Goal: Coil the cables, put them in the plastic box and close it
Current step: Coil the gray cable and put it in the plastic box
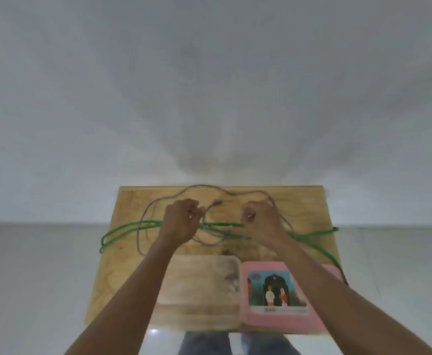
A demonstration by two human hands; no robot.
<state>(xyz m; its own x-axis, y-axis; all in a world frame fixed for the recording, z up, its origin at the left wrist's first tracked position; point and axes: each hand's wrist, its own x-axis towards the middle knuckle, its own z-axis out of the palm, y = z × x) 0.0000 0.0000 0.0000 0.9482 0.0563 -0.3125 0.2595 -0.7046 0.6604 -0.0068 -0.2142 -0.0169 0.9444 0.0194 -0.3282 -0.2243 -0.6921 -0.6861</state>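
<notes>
Left hand (181,219): curling its fingers round the grey cable (143,219) near one plug end, at about 11 o'clock on the board (102,285).
Right hand (261,219): closing its fingers on what looks like the same grey cable at about 1 o'clock; the exact pinch point is blurring out.
Grey cable: sprawling in loose loops across the far half of the board, arching to 12 o'clock and trailing down towards 9 o'clock.
Green cable (122,230): lying crosswise beneath both hands, its left loops hanging past the board edge at 9 o'clock, its right run sliding off towards 4 o'clock beside the lid (274,321).
Box (199,290): sitting open at 6 o'clock, clear and seemingly holding nothing, with the pink lid lying just beside it at 5 o'clock.
Tangle risk: the grey loops are crossing the green cable between the hands, so pulling grey upwards is likely dragging green along and knotting the two.
Drop risk: the green loops are overhanging both side edges; any tug is liable to be sending them off the board to the floor.
Snag risk: the green run near 4 o'clock is passing by the lid's corner, so hauling it could be shoving the lid off the near edge.
Coil risk: the hands are gripping close together, so slack is staying unmanaged and a coil started here may be springing open.
Fit risk: loose coils may be bulging above the box rim, keeping the lid from closing.
</notes>
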